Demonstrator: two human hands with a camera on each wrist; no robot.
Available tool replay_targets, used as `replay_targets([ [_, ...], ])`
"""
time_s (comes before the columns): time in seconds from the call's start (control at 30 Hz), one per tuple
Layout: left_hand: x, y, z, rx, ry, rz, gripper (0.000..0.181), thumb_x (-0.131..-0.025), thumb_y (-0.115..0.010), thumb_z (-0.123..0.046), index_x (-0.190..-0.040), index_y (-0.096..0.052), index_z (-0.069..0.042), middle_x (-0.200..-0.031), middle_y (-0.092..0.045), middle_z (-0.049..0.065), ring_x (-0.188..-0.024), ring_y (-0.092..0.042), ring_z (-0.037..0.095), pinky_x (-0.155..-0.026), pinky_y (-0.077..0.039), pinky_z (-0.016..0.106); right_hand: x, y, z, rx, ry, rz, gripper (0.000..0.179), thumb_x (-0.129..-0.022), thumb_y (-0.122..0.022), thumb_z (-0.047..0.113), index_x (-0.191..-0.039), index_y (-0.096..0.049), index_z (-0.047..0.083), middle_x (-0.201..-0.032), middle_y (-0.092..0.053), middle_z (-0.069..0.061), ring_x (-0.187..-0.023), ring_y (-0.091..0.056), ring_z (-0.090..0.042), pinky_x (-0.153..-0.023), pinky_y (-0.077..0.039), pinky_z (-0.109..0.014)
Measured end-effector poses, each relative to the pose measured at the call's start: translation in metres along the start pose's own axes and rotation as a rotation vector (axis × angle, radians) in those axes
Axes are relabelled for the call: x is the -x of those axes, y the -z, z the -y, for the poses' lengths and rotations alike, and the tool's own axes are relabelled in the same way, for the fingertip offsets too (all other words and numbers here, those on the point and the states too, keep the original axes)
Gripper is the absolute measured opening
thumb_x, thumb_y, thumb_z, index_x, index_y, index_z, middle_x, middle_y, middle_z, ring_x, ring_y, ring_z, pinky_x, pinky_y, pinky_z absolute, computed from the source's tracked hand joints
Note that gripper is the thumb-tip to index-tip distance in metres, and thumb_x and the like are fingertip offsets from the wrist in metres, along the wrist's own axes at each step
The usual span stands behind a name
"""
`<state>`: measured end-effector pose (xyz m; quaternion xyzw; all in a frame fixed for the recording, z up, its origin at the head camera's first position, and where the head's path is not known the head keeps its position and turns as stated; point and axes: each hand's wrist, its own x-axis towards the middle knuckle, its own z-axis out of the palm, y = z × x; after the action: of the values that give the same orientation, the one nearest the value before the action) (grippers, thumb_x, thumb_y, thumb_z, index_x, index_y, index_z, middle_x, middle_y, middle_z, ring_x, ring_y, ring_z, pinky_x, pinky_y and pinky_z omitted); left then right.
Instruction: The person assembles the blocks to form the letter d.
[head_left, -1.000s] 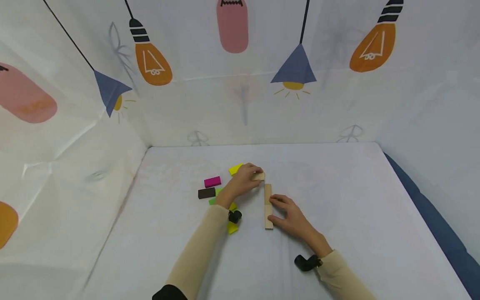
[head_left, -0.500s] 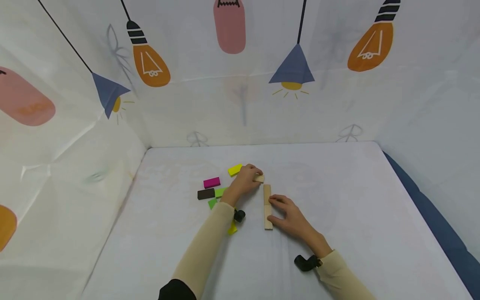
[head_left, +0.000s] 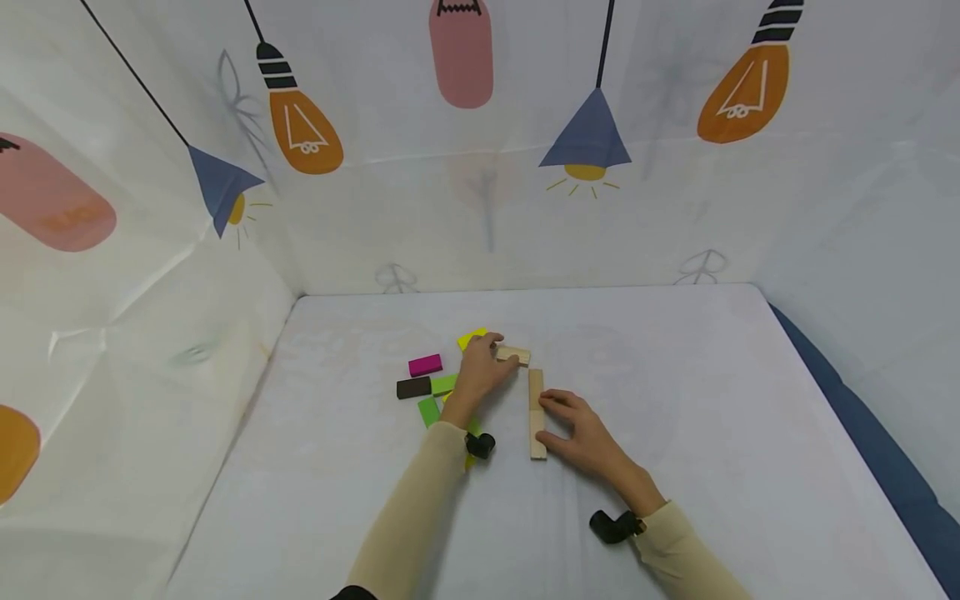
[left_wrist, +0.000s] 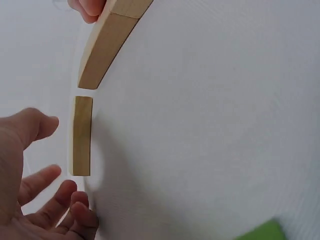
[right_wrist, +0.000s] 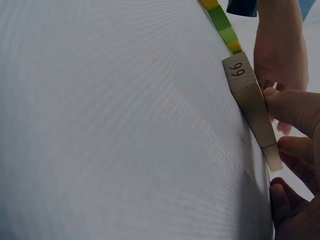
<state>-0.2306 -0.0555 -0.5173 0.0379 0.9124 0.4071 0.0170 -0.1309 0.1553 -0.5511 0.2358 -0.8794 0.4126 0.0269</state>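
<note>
A plain wooden block (head_left: 513, 354) lies crosswise on the white table, just beyond a row of two wooden blocks (head_left: 536, 396) set end to end. My left hand (head_left: 478, 371) is beside the single block, thumb and fingers spread; the left wrist view shows a gap between them and that block (left_wrist: 82, 137). On the right side of the row, my right hand (head_left: 588, 437) rests its thumb and fingertips against the wood, without wrapping round it. In the right wrist view, the near block (right_wrist: 240, 72) bears dark digits on its end face.
Left of the wooden blocks lie coloured blocks: magenta (head_left: 425, 364), dark brown (head_left: 413, 388), green (head_left: 429, 410) and yellow (head_left: 468, 337), several partly behind my left arm. A patterned white sheet (head_left: 487, 208) hangs behind the table (head_left: 675, 375).
My left hand has let go of the single wooden block and drawn back slightly to the left, its fingers spreading. My right hand and the two-block row look unmoved.
</note>
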Motion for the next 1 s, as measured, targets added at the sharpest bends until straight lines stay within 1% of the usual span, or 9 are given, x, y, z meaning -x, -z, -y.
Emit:
replay_targets([
  [0.07, 0.001, -0.002, 0.001, 0.032, 0.046, -0.032, 0.051, -0.091, -0.074, -0.029, -0.133, -0.064, -0.002, -0.123, -0.064, 0.018, -0.112, -0.061, 0.030, -0.098, -0.054, 0.046, 0.000, 0.000, 0.000, 0.003, -0.002, -0.001, 0.056, -0.088, -0.082, 0.016, -0.136, -0.063, -0.004, -0.143, -0.058, -0.017, -0.136, -0.053, -0.041, -0.108, -0.046, -0.057],
  [0.17, 0.001, -0.004, 0.003, 0.062, 0.094, -0.055, 0.050, -0.090, -0.076, -0.030, -0.131, -0.064, -0.003, -0.114, -0.066, 0.014, -0.102, -0.061, 0.026, -0.091, -0.055, 0.043, 0.001, 0.000, 0.000, 0.009, -0.003, -0.001, 0.056, -0.088, -0.082, 0.015, -0.136, -0.063, -0.004, -0.143, -0.058, -0.017, -0.136, -0.053, -0.041, -0.108, -0.046, -0.057],
  [0.33, -0.002, -0.005, 0.002, 0.074, 0.137, -0.071, 0.043, -0.089, -0.077, -0.027, -0.124, -0.067, -0.004, -0.103, -0.066, 0.009, -0.091, -0.060, 0.021, -0.083, -0.055, 0.039, 0.001, 0.001, 0.001, 0.003, -0.007, 0.003, 0.056, -0.088, -0.082, 0.016, -0.137, -0.063, -0.004, -0.143, -0.058, -0.017, -0.136, -0.052, -0.041, -0.108, -0.046, -0.058],
  [0.5, -0.005, -0.004, 0.001, 0.079, 0.175, -0.069, 0.034, -0.088, -0.078, -0.020, -0.117, -0.070, -0.005, -0.100, -0.068, 0.007, -0.090, -0.061, 0.019, -0.082, -0.055, 0.036, 0.001, 0.002, 0.002, -0.002, -0.014, 0.009, 0.056, -0.089, -0.081, 0.017, -0.137, -0.062, -0.004, -0.144, -0.057, -0.017, -0.137, -0.051, -0.041, -0.109, -0.046, -0.058],
  [0.67, -0.009, -0.001, 0.001, 0.072, 0.173, -0.038, 0.032, -0.088, -0.078, -0.020, -0.116, -0.072, -0.006, -0.103, -0.069, 0.006, -0.092, -0.061, 0.019, -0.084, -0.055, 0.036, 0.001, 0.001, 0.000, -0.001, -0.016, 0.008, 0.056, -0.088, -0.082, 0.016, -0.137, -0.062, -0.004, -0.144, -0.057, -0.017, -0.137, -0.051, -0.041, -0.109, -0.046, -0.057],
  [0.77, -0.013, 0.001, 0.001, 0.069, 0.148, -0.016, 0.031, -0.088, -0.078, -0.018, -0.116, -0.072, -0.005, -0.103, -0.069, 0.007, -0.093, -0.060, 0.019, -0.085, -0.054, 0.036, 0.001, 0.001, 0.000, 0.001, -0.011, 0.004, 0.056, -0.088, -0.082, 0.016, -0.137, -0.063, -0.004, -0.144, -0.058, -0.016, -0.137, -0.052, -0.041, -0.109, -0.046, -0.057],
  [0.87, -0.017, 0.003, 0.001, 0.057, 0.110, -0.002, 0.031, -0.088, -0.076, -0.015, -0.117, -0.073, -0.004, -0.106, -0.070, 0.009, -0.095, -0.060, 0.020, -0.088, -0.054, 0.037, 0.000, 0.001, 0.000, 0.001, -0.002, 0.001, 0.056, -0.088, -0.082, 0.015, -0.137, -0.063, -0.004, -0.143, -0.058, -0.016, -0.136, -0.052, -0.041, -0.108, -0.046, -0.058],
  [1.0, -0.024, 0.000, 0.000, 0.066, 0.068, 0.019, 0.034, -0.089, -0.074, -0.012, -0.122, -0.072, -0.004, -0.114, -0.071, 0.010, -0.105, -0.062, 0.024, -0.097, -0.052, 0.040, 0.002, 0.002, -0.002, -0.010, 0.009, -0.005, 0.055, -0.088, -0.082, 0.014, -0.136, -0.063, -0.005, -0.143, -0.058, -0.017, -0.136, -0.052, -0.041, -0.108, -0.045, -0.058],
])
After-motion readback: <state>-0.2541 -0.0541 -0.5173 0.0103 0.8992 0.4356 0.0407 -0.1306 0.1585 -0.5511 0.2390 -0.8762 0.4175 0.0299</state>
